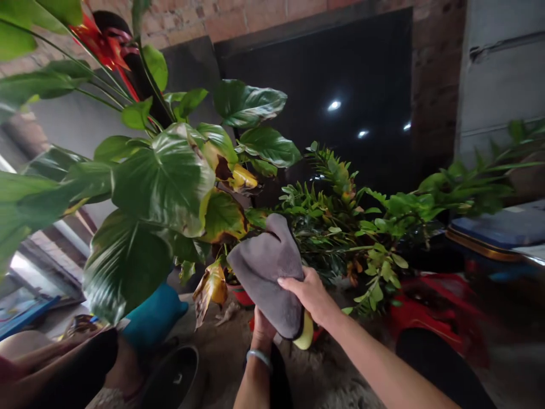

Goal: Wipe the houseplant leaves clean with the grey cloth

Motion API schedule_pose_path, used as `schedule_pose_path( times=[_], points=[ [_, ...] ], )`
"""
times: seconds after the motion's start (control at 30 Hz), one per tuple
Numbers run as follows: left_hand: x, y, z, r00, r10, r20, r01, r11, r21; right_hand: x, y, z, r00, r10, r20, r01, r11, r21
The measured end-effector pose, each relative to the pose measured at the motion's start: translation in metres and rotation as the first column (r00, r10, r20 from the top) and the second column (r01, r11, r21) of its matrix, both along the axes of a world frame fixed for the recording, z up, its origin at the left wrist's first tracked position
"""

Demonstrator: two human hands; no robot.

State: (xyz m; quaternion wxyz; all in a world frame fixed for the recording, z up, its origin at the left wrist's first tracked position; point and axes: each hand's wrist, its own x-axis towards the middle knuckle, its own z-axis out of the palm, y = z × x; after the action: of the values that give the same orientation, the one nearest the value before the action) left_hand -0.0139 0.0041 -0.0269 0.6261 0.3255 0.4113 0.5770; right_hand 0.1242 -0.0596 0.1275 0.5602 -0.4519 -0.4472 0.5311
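A grey cloth [272, 272] with a pale yellow underside is spread in front of me at the middle of the head view. My right hand [309, 292] grips its right edge, thumb on top and fingers underneath. From below, my left hand [264, 326], with a pale bracelet at the wrist, holds the cloth's lower side; its fingers are mostly hidden behind the fabric. Close to the cloth's left edge are a browned, yellowing leaf [223, 216] and a withered leaf [212, 287]. Large glossy green leaves [164, 176] of the same plant fill the left side.
Smaller leafy plants [332, 210] stand behind and to the right. A dark panel [315, 74] leans against the brick wall [264, 17]. Red plastic [430, 312] lies lower right. Another person's arm [46, 352] is lower left, near a turquoise object [155, 312] and a dark bucket [172, 378].
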Motion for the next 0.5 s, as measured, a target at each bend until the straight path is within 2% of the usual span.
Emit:
schedule_pose_path(
  times=[0.07,0.13,0.2,0.23,0.27,0.33,0.43,0.5],
  points=[
    [-0.001,0.003,0.002,0.989,0.049,0.137,-0.031,0.991,-0.129,-0.005,0.001,-0.02,0.999,-0.015,-0.035,0.012,0.994,-0.106],
    [-0.003,0.006,0.005,0.968,0.03,0.248,0.026,0.975,-0.22,-0.002,-0.014,-0.046,1.0,-0.014,-0.021,0.009,0.977,-0.211],
    [-0.005,0.008,0.006,0.949,-0.048,0.311,0.116,0.972,-0.205,0.009,-0.035,-0.063,0.999,-0.033,0.036,0.042,0.962,-0.271],
    [-0.006,0.009,0.006,0.938,-0.082,0.336,0.151,0.971,-0.185,0.016,-0.045,-0.064,0.997,-0.044,0.06,0.06,0.956,-0.289],
    [-0.006,0.01,0.006,0.929,-0.103,0.356,0.172,0.971,-0.167,0.025,-0.051,-0.06,0.996,-0.053,0.07,0.071,0.954,-0.291],
    [-0.006,0.01,0.006,0.922,-0.097,0.376,0.167,0.973,-0.157,0.041,-0.05,-0.04,0.997,-0.063,0.044,0.072,0.966,-0.248],
    [-0.004,0.01,0.006,0.917,-0.09,0.388,0.164,0.973,-0.162,0.058,-0.022,-0.006,0.987,-0.145,-0.071,0.134,0.981,-0.138],
    [-0.004,0.009,0.006,0.905,-0.114,0.411,0.188,0.971,-0.146,0.061,-0.003,-0.002,0.969,-0.201,-0.144,0.181,0.974,-0.137]
  ],
)
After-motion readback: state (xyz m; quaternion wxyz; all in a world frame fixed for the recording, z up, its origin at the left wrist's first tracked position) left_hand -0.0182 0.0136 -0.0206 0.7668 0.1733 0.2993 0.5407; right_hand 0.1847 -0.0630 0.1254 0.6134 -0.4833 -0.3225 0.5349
